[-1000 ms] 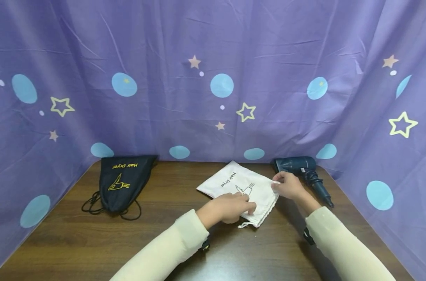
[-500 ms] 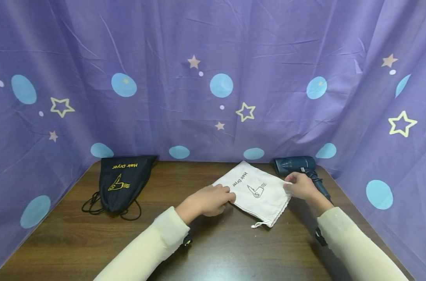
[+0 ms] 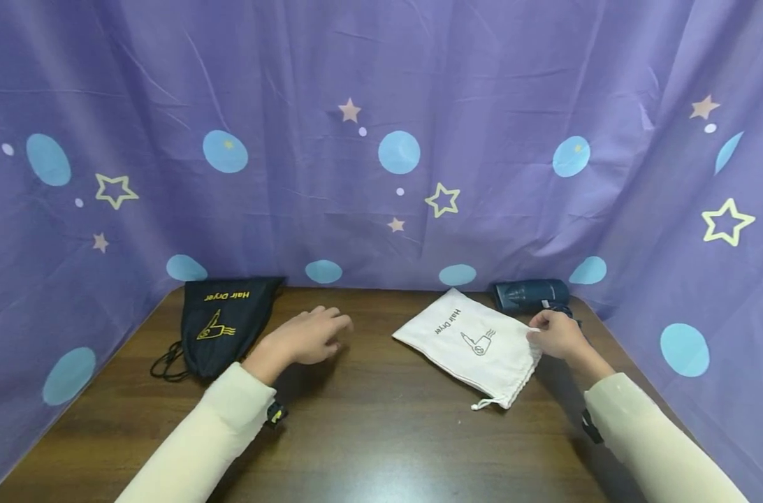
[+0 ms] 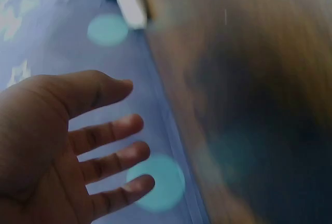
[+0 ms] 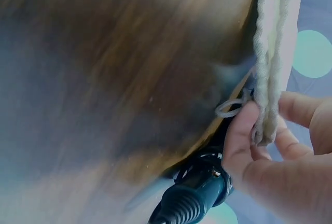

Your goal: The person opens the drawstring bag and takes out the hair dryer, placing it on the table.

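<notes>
Fingers, right hand (image 3: pixel 560 337): pinching white pouch (image 3: pixel 476 339)
Fingers, left hand (image 3: pixel 309 335): apart
Black pouch (image 3: pixel 227 321): beside left fingers
Hair dryer (image 3: pixel 531 295): beyond right fingers (partly hidden)

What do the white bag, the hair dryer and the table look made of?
White bag: soft matte cloth, perhaps cotton, judging by its ruffled edge. Hair dryer: likely smooth plastic, slightly glossy from its highlights. Table: glossy wood or wood-look laminate, given grain and glare.

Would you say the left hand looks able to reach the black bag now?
Probably yes: the left hand holds nothing and is near the black bag, with nothing visible between them.
</notes>
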The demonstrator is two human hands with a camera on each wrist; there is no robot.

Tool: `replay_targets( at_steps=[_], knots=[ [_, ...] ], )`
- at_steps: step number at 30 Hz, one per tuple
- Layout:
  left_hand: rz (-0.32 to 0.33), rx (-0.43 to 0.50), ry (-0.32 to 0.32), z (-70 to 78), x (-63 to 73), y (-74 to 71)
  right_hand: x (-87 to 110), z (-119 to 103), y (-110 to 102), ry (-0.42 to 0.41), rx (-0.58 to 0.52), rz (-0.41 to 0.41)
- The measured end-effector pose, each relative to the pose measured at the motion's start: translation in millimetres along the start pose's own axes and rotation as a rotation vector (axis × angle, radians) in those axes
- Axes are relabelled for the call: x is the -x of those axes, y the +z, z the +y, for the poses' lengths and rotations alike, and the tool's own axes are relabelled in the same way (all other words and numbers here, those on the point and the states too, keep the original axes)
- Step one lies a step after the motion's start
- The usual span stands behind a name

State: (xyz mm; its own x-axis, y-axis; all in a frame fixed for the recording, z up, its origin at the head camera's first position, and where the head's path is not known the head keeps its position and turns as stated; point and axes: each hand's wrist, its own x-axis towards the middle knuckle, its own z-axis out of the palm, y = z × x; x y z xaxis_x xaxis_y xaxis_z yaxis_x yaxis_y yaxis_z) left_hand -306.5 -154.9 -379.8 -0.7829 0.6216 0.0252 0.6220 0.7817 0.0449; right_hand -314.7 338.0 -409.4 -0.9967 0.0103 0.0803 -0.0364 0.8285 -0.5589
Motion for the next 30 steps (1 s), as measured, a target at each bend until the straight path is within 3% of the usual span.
replay_targets(
  at_steps=[7,13,21,27,30],
  knots=[
    [-0.010,0.069,-0.165,-48.1,30.9,-12.3,5.7,3.5,-5.8,-0.003,0.124,0.054],
    [-0.032,0.075,-0.272,-75.0,53.2,-21.6,4.0,6.0,-8.4,0.017,0.171,0.052],
    [-0.048,0.084,-0.361,-96.1,76.5,-27.4,2.5,6.9,-7.6,0.015,0.241,0.025],
    [0.006,0.088,-0.430,-106.1,87.7,-25.7,3.9,3.9,-1.4,-0.135,0.403,0.069],
    [0.016,0.106,-0.440,-109.8,91.1,-24.1,3.3,3.2,0.5,-0.159,0.459,0.080]
  ],
)
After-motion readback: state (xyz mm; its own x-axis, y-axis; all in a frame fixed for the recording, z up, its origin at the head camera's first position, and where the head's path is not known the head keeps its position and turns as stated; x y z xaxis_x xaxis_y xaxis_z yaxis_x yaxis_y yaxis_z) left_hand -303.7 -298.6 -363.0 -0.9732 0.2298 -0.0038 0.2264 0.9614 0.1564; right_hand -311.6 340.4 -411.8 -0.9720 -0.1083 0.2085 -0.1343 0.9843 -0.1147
